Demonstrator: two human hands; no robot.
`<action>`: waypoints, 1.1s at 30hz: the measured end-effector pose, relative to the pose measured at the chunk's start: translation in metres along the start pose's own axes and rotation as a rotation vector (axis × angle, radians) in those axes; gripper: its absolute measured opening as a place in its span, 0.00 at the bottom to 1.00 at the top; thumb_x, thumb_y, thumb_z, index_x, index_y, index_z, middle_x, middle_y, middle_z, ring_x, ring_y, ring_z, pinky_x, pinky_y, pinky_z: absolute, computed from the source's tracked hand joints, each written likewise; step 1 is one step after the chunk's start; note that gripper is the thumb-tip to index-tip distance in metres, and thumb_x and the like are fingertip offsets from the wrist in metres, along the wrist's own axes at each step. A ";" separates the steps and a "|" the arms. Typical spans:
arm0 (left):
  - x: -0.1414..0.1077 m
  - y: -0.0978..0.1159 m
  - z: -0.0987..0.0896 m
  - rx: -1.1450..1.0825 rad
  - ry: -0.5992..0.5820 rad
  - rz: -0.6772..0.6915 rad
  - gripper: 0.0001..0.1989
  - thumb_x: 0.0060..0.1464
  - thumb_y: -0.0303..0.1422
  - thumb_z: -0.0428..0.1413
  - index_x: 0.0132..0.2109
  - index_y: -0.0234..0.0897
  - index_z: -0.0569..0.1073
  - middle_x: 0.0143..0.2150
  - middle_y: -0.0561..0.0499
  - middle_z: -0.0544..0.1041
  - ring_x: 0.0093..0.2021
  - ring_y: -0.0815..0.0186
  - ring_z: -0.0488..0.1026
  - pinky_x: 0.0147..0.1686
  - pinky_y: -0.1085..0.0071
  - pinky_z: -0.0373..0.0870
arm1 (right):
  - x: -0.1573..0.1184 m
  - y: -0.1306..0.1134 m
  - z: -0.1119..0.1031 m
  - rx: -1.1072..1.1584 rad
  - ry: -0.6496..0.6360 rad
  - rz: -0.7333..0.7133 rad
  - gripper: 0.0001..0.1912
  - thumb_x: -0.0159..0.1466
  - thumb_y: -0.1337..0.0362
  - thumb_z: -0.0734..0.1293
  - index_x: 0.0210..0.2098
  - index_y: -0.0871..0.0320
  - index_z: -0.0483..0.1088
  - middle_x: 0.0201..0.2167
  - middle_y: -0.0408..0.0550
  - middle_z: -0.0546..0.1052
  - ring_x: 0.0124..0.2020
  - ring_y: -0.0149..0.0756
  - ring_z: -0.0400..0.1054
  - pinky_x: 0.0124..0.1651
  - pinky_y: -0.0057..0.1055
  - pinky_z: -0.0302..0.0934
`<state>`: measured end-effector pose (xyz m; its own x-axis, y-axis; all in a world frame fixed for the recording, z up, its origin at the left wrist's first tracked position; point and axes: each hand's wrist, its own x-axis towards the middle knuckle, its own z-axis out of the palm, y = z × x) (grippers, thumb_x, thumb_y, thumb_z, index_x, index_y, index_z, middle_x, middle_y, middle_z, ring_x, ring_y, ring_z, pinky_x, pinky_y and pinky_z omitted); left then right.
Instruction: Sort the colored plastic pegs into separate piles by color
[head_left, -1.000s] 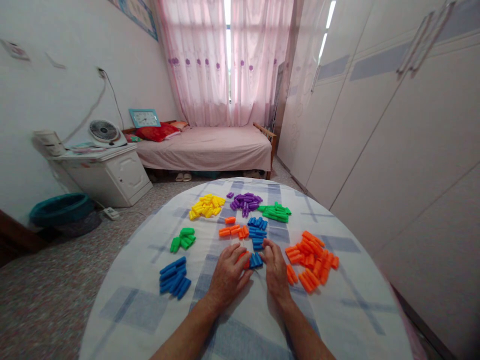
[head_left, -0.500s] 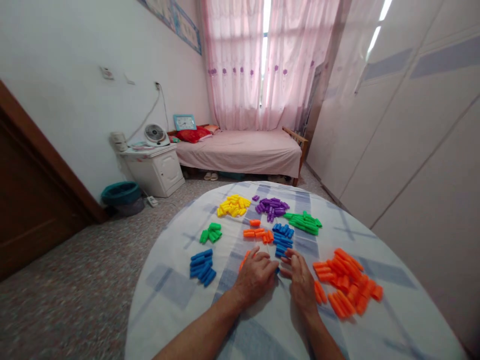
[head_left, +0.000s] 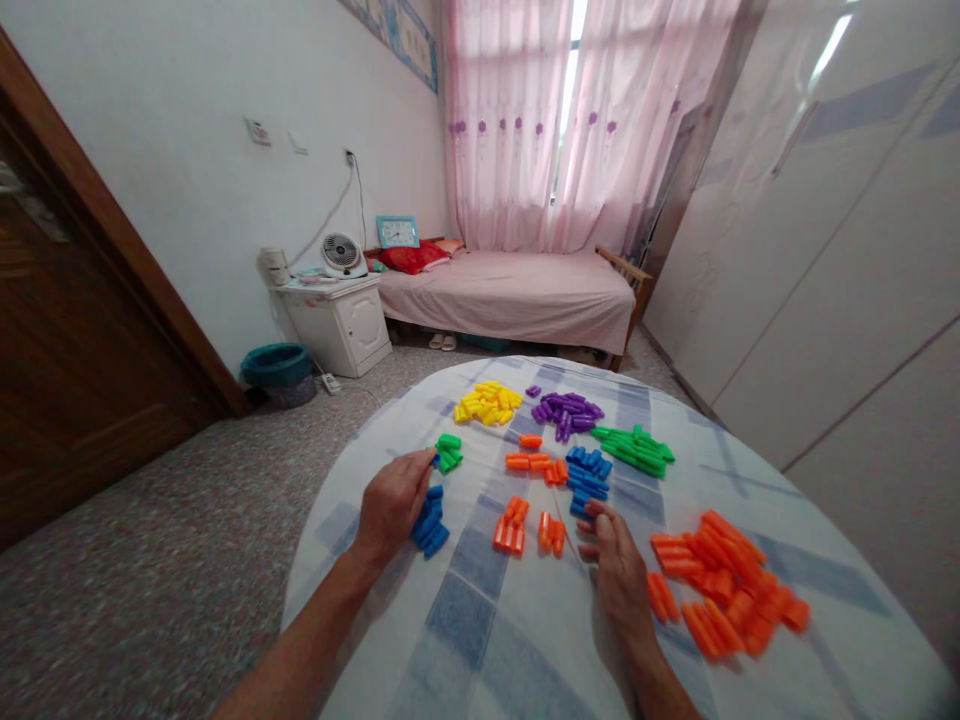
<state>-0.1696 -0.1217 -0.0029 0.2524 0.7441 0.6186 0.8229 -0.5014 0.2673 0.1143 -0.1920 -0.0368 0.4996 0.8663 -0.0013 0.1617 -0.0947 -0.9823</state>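
My left hand [head_left: 391, 505] is closed in a pinch, with a small blue plastic tube [head_left: 435, 461] showing at its fingertips. Below it lies the left pile of blue tubes [head_left: 431, 530], partly hidden by the hand. Green tubes [head_left: 449, 455] sit just beyond those fingers. My right hand [head_left: 619, 565] rests over the cloth, fingers stretched out and slightly apart, beside the middle group of blue tubes [head_left: 586, 480]. Nothing shows in its fingers. Between the hands are two small clusters of orange tubes [head_left: 511, 528], and more orange tubes [head_left: 538, 462] lie farther back.
A checked cloth covers the round table [head_left: 480, 640]. Yellow tubes [head_left: 487, 403], purple tubes [head_left: 566, 412] and long green pieces [head_left: 636, 450] lie along the far side. A large orange pile [head_left: 731, 580] is to the right. Beyond the table stands a bed [head_left: 510, 290].
My left hand has moved left from the middle orange tubes to the left blue pile, carrying a blue tube. My right hand stays by the middle blue group. The view has turned left.
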 end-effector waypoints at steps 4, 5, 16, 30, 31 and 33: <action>-0.024 -0.028 0.009 0.009 -0.151 -0.133 0.15 0.61 0.36 0.43 0.46 0.36 0.71 0.44 0.44 0.75 0.46 0.59 0.71 0.48 0.61 0.69 | -0.003 -0.005 0.001 -0.025 0.007 0.014 0.28 0.58 0.43 0.56 0.46 0.56 0.67 0.40 0.52 0.74 0.34 0.39 0.69 0.31 0.33 0.61; -0.029 -0.029 0.013 -0.029 -0.171 -0.137 0.15 0.61 0.37 0.43 0.46 0.36 0.71 0.45 0.45 0.75 0.47 0.60 0.71 0.49 0.61 0.68 | -0.003 -0.006 0.001 -0.028 0.005 0.011 0.29 0.58 0.43 0.56 0.46 0.57 0.68 0.40 0.52 0.74 0.34 0.39 0.69 0.31 0.33 0.61; 0.006 0.027 0.015 -0.257 -0.097 0.001 0.13 0.58 0.32 0.48 0.47 0.39 0.71 0.49 0.46 0.73 0.51 0.61 0.69 0.52 0.60 0.66 | 0.009 0.015 -0.001 0.159 0.108 -0.002 0.25 0.60 0.45 0.55 0.46 0.56 0.65 0.38 0.48 0.74 0.30 0.33 0.67 0.29 0.29 0.62; 0.048 0.159 0.128 -0.207 -0.506 0.302 0.07 0.49 0.25 0.52 0.37 0.37 0.71 0.39 0.45 0.71 0.39 0.60 0.70 0.37 0.66 0.69 | 0.010 0.019 -0.007 0.162 0.204 -0.022 0.24 0.63 0.47 0.53 0.50 0.54 0.62 0.40 0.47 0.73 0.27 0.29 0.65 0.29 0.27 0.61; 0.049 0.160 0.129 -0.200 -0.507 0.291 0.06 0.49 0.25 0.52 0.36 0.37 0.71 0.39 0.45 0.71 0.39 0.60 0.70 0.37 0.66 0.69 | 0.010 0.019 -0.007 0.159 0.202 -0.028 0.24 0.63 0.47 0.54 0.50 0.54 0.62 0.40 0.47 0.73 0.27 0.29 0.65 0.29 0.28 0.61; 0.049 0.160 0.129 -0.204 -0.505 0.273 0.05 0.49 0.26 0.53 0.36 0.37 0.70 0.39 0.45 0.70 0.39 0.60 0.69 0.37 0.66 0.68 | 0.010 0.019 -0.007 0.158 0.196 -0.028 0.24 0.62 0.47 0.54 0.50 0.54 0.62 0.38 0.46 0.73 0.27 0.29 0.65 0.29 0.28 0.61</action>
<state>0.0403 -0.1086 -0.0249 0.6918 0.6693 0.2712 0.5930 -0.7408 0.3155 0.1281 -0.1879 -0.0542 0.6544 0.7547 0.0479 0.0506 0.0195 -0.9985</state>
